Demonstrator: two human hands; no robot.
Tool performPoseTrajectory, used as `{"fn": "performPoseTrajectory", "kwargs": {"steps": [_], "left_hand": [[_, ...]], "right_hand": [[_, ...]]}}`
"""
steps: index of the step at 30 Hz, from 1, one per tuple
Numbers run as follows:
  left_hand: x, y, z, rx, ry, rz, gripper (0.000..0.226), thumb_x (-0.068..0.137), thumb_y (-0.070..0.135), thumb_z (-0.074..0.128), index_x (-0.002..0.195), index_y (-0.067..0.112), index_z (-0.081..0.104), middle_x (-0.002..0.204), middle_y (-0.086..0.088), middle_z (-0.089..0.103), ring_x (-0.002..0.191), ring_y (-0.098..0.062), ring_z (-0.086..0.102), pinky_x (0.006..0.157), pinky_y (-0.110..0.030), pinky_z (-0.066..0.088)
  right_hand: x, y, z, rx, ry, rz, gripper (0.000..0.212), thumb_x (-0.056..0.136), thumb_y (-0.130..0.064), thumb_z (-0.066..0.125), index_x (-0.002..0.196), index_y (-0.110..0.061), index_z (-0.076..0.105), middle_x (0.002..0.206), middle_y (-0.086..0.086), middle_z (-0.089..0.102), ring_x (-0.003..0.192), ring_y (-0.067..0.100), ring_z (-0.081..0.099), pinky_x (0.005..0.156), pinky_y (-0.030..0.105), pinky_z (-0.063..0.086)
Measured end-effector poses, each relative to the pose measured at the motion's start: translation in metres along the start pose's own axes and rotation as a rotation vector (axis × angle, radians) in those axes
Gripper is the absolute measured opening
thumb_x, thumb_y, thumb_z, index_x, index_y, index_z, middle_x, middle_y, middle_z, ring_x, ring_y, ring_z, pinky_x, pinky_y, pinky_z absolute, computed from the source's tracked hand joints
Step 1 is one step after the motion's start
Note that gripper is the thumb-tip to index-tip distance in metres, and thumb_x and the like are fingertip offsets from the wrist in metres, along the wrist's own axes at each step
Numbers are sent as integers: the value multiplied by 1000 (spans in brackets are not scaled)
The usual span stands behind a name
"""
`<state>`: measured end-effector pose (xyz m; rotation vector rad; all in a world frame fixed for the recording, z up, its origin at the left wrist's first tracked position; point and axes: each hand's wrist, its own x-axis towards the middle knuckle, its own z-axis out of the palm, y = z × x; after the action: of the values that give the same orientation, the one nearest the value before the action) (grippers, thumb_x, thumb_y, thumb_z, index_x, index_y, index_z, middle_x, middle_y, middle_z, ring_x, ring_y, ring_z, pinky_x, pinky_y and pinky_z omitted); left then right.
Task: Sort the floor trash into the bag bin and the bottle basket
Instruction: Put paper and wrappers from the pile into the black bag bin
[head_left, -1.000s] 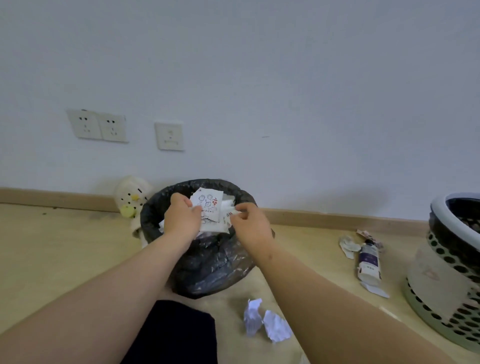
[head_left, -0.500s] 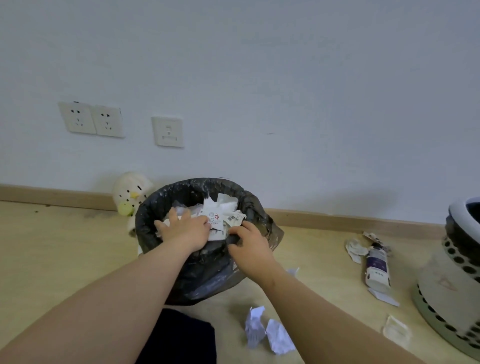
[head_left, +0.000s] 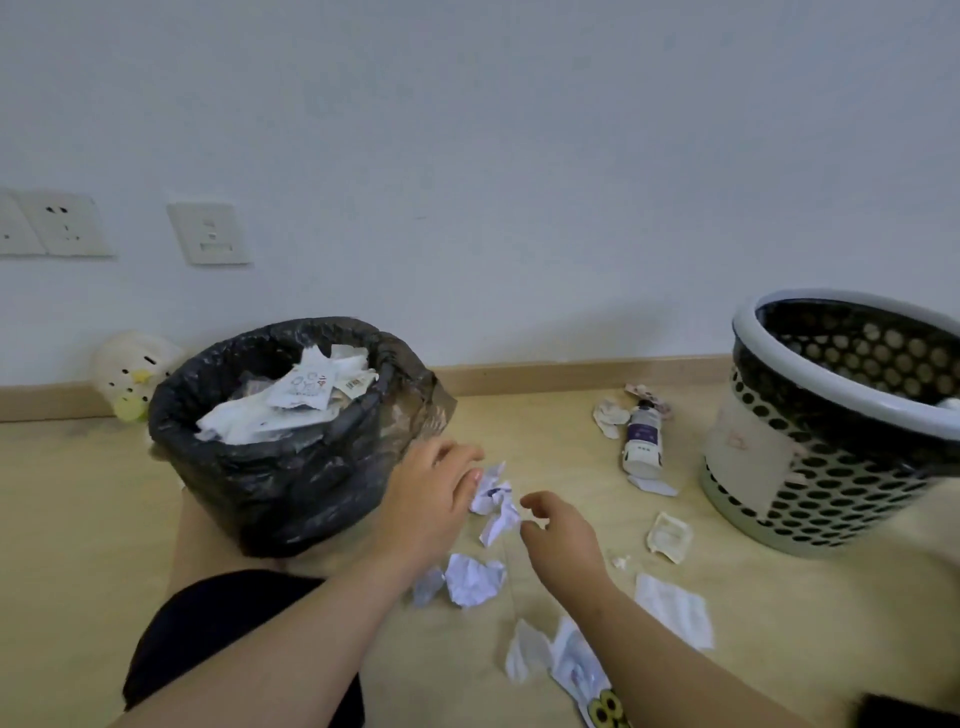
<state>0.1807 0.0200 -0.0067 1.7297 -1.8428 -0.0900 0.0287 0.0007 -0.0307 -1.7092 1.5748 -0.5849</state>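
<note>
Though bottle label (head_left: 644, 435) blurred, left hand (head_left: 426, 501), right hand (head_left: 563, 538) flank paper (head_left: 496, 506), fingers (head_left: 535, 500) slack, empty.

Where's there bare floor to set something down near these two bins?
Bare floor lies left of the bag bin, and between it and the bottle near the baseboard. It's crowded before the basket: paper scraps around the left hand and right hand.

The basket (head_left: 779, 467) is running off the right edge, the leftmost socket (head_left: 13, 228) off the left; a forearm (head_left: 685, 660) is covering part of a wrapper (head_left: 603, 709) (sunflower print), the bottom edge cutting the rest.
</note>
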Motion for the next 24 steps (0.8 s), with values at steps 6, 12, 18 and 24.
{"fn": "performPoseTrajectory", "kwargs": {"steps": [6, 12, 18, 24], "left_hand": [[-44, 0, 67, 110, -519, -334, 45, 94, 30, 44, 138, 34, 37, 155, -1, 10, 138, -28, 23, 110, -33, 30], [-65, -2, 85, 82, -486, -513, 57, 92, 13, 46, 143, 28, 25, 156, -4, -3, 137, -30, 28, 104, -32, 34], [-67, -7, 89, 224, -415, -512, 58, 93, 20, 48, 143, 36, 24, 155, -3, -3, 136, -31, 21, 107, -36, 30], [-56, -30, 101, 203, -594, -560, 56, 94, 29, 45, 145, 35, 23, 157, -6, 0, 143, -31, 7, 112, -38, 24]], "right_hand": [[-40, 70, -7, -111, -54, 152, 40, 92, -16, 43, 130, -23, 49, 133, 3, 50, 110, 23, 56, 91, 31, 46], [-77, 123, -11, -66, 212, 418, 37, 90, -13, 43, 122, -23, 57, 124, 1, 59, 112, 23, 53, 95, 34, 43], [-82, 134, 1, -252, 124, 259, 45, 90, -22, 48, 135, -28, 45, 143, -6, 40, 127, 19, 38, 102, 28, 32], [-63, 109, 15, -327, -50, 43, 51, 89, -33, 49, 139, -34, 37, 152, -8, 23, 135, 19, 28, 109, 28, 23]]}}
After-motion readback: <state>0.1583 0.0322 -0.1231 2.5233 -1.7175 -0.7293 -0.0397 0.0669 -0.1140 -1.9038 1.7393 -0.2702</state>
